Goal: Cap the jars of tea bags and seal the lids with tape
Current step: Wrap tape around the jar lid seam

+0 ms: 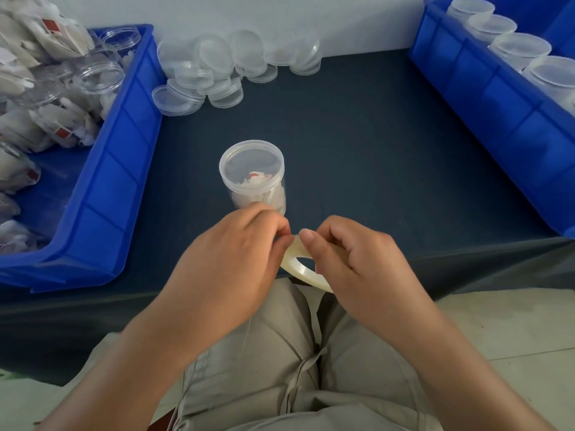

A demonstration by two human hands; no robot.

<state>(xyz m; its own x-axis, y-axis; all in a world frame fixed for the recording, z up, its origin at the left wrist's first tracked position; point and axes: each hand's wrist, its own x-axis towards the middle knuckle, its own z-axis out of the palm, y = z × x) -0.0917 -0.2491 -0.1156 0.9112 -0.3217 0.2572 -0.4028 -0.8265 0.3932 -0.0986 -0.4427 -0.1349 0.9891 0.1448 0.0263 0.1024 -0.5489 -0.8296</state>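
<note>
Jar of tea bags (252, 178) stands upright, lid (251, 150) on, by the middle of the table's (357, 150) near edge, just beyond the left hand (230, 259), the nearer one. That hand pinches the tape roll's (298, 270) free end; the right hand (357, 262) grips the roll, so tape must travel forward to the lid seam

Left grip (236, 259) pinching at tape roll (306, 275), right grip (357, 262) curled round it, 2 forearms angled inward

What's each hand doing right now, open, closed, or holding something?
Left hand: closed, fingertips pinching the tape roll at its top edge.
Right hand: closed, gripping the tape roll, thumb on top.
</note>
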